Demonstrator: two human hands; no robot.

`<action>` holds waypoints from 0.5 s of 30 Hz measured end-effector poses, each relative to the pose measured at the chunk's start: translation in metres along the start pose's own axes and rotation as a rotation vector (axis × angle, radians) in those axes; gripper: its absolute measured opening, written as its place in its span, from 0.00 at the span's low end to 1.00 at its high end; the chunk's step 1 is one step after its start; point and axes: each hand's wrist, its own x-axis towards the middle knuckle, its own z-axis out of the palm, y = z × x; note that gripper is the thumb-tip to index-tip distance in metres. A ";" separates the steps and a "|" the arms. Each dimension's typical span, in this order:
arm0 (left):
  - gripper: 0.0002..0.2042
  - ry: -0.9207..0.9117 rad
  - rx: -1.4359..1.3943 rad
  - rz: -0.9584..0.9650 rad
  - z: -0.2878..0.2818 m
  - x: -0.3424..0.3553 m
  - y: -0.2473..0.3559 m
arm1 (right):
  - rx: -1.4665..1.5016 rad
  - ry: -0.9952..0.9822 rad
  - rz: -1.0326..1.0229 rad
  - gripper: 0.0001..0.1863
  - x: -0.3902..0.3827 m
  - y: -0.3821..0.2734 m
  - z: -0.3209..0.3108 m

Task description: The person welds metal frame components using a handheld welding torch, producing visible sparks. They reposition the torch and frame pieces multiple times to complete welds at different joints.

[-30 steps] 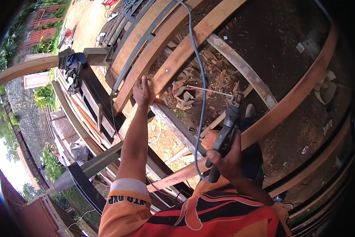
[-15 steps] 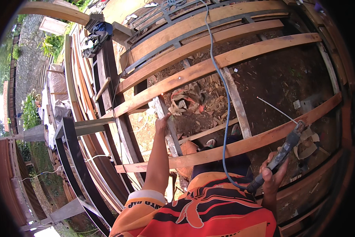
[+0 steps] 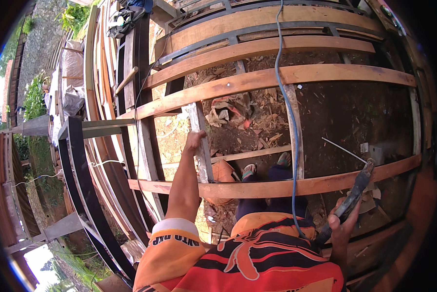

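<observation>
My right hand (image 3: pixel 345 221) is wrapped round the dark handle of a welding electrode holder (image 3: pixel 354 194). A thin pale electrode (image 3: pixel 342 149) juts from its jaw up to the left, its tip in the air over the dark ground. From the handle's lower end a blue cable (image 3: pixel 293 146) leads away over the frame. My left hand (image 3: pixel 195 139) is closed on the side of a short, grey-white crosspiece (image 3: pixel 196 114), which spans two long reddish-brown beams. The nearer of these beams (image 3: pixel 242 191) runs across in front of my body.
More beams and dark metal rails (image 3: pixel 199 53) lie beyond. A whitish crosspiece (image 3: pixel 295 126) stands right of centre. At left is a black metal frame (image 3: pixel 72 160) beside stacked planks (image 3: pixel 101 73). Crumpled paper sacking (image 3: pixel 233 108) and wood scraps lie on the ground below. My feet (image 3: pixel 249 170) stand between beams.
The view has shifted, so the far beams sit lower in the picture. My left hand stays on the crosspiece, slightly higher up. The electrode holder remains in my right hand at much the same place.
</observation>
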 end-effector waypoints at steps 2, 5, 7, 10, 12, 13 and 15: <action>0.16 -0.005 -0.026 0.043 -0.005 0.014 -0.018 | 0.051 -0.020 0.024 0.58 0.003 -0.007 0.018; 0.18 0.122 0.058 0.054 -0.001 0.025 -0.030 | 0.118 -0.035 0.028 0.58 0.002 -0.021 0.043; 0.25 0.268 0.175 0.055 0.000 0.043 -0.055 | 0.137 -0.043 0.008 0.57 -0.002 -0.027 0.059; 0.23 0.129 0.094 0.243 0.007 0.030 -0.024 | 0.043 0.023 -0.075 0.52 -0.006 -0.017 0.082; 0.20 0.084 0.117 0.241 0.004 -0.009 0.017 | -0.003 0.011 -0.071 0.49 -0.017 -0.024 0.089; 0.20 0.047 0.211 0.202 -0.002 -0.005 0.011 | 0.001 0.023 -0.057 0.50 -0.018 -0.034 0.101; 0.22 0.132 0.005 0.233 0.000 0.007 -0.013 | -0.090 0.009 -0.070 0.53 -0.018 -0.036 0.110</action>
